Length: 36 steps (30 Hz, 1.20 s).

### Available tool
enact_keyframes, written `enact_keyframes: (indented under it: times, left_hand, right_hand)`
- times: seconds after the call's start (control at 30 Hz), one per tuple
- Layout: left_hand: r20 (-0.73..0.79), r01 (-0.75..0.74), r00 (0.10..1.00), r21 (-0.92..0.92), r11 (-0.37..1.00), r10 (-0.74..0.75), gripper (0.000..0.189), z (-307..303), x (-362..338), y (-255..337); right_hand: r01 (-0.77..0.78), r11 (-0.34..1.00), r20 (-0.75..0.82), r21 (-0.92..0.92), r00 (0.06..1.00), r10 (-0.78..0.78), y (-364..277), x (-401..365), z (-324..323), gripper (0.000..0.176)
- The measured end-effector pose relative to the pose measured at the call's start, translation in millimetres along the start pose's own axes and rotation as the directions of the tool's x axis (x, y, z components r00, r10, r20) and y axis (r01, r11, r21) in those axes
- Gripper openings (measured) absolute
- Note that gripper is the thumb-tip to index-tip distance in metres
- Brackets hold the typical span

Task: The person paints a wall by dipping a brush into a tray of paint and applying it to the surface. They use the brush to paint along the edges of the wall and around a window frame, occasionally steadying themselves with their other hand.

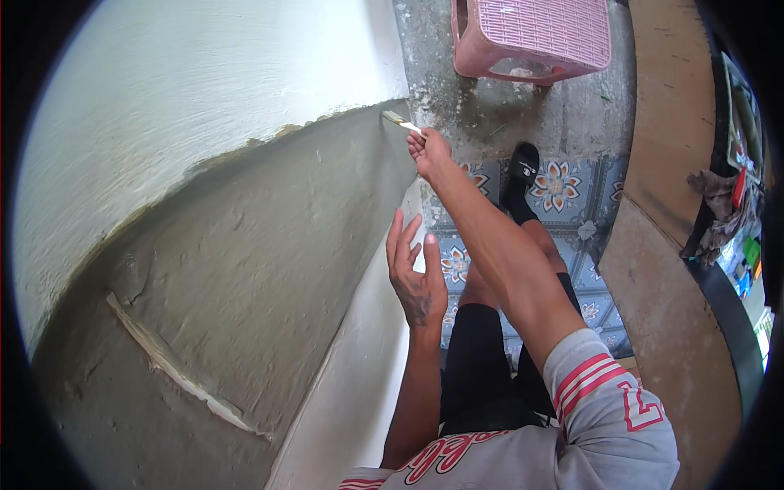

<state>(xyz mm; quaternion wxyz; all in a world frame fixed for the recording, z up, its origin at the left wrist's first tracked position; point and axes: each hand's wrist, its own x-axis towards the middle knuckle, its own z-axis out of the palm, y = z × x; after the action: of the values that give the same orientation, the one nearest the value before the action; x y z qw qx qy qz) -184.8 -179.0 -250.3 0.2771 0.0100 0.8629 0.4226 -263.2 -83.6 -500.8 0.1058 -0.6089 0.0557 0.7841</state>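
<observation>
My right hand (pixel 429 152) is closed around the pale handle of a small paintbrush (pixel 402 122). The brush's tip is right at the grey plastered band of wall (pixel 245 220), close to its far end and just under the white upper wall (pixel 220 77). Lower down and nearer to me, my left hand (pixel 418 273) is raised with its fingers apart, holding nothing. It overlaps the white ledge (pixel 359 351) that runs along the bottom of the grey band. A long pale ridge (pixel 184 376) crosses the grey surface at the lower left.
A pink woven-pattern plastic stool (pixel 543 37) stands on the rough concrete floor (pixel 506 122) ahead. Patterned blue tiles (pixel 559 186) lie under my feet, one in a black slipper (pixel 525 163). Brown boards (pixel 674 106) line the right side, with cloth (pixel 719 204) and clutter beyond.
</observation>
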Motion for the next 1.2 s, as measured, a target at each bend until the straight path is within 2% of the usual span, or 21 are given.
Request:
enact_keyframes:
  times: [0.03,0.07,0.17,0.23,0.33,0.37,0.43,0.5,0.6,0.73,0.93,1.03,1.13,1.2]
  left_hand:
    - [0.019,-0.012,1.0,0.039,0.999,0.011,0.035,1,-3,-5]
    - [0.04,-0.021,0.999,0.079,0.997,0.018,0.035,2,-5,-11]
    - [0.021,0.04,0.999,0.024,0.999,-0.041,0.035,5,-13,-23]
    - [0.027,0.048,0.998,0.067,0.997,-0.05,0.035,3,-17,-20]
    - [0.038,0.063,0.997,0.071,0.996,-0.066,0.035,4,-16,-15]
    - [0.044,0.033,0.998,0.086,0.996,-0.037,0.035,4,-15,-13]
    - [0.053,0.003,0.999,0.106,0.994,-0.008,0.035,4,-10,-10]
    - [0.04,-0.014,0.999,0.096,0.995,0.011,0.034,3,-6,-10]
    - [0.025,0.007,1.0,0.101,0.995,-0.009,0.034,0,-7,-20]
    - [0.028,0.039,0.999,0.097,0.994,-0.042,0.034,0,-7,-19]
    - [0.005,0.005,1.0,0.05,0.999,-0.005,0.034,3,-1,-4]
    - [0.008,0.042,0.999,0.035,0.999,-0.042,0.034,6,0,-8]
    - [0.018,0.043,0.999,0.089,0.995,-0.045,0.033,8,-3,-22]
    - [0.035,0.059,0.997,0.106,0.993,-0.063,0.035,9,-6,-37]
  right_hand:
    - [-0.001,1.0,-0.108,-0.01,0.994,0.0,3,10,5,0.016]
    - [-0.006,1.0,-0.105,-0.003,0.994,0.006,6,19,9,0.016]
    - [0.021,0.999,-0.052,-0.039,0.998,-0.023,9,15,9,0.016]
    - [-0.017,0.998,0.111,0.056,0.994,0.011,1,3,0,0.017]
    - [-0.052,0.999,0.161,-0.009,0.986,0.053,-4,-11,-23,0.017]
    - [-0.043,0.999,0.166,-0.011,0.985,0.044,-6,-6,-21,0.017]
    - [-0.003,0.999,0.008,0.036,1.0,0.003,-1,3,-17,0.016]
    - [0.019,0.999,-0.004,0.034,1.0,-0.019,0,18,-8,0.016]
    - [0.0,1.0,0.06,0.029,0.998,-0.002,-7,9,5,0.015]
    - [-0.05,0.999,0.135,-0.011,0.99,0.051,-11,-19,-11,0.014]
    - [-0.09,0.993,0.072,0.075,0.994,0.084,-3,-1,-15,0.012]
    - [-0.068,0.993,0.015,0.099,0.998,0.066,1,25,-15,0.012]
    - [0.006,0.999,-0.17,0.038,0.985,0.001,8,55,-8,0.013]
    - [0.027,0.999,-0.175,0.02,0.984,-0.024,12,74,-1,0.014]
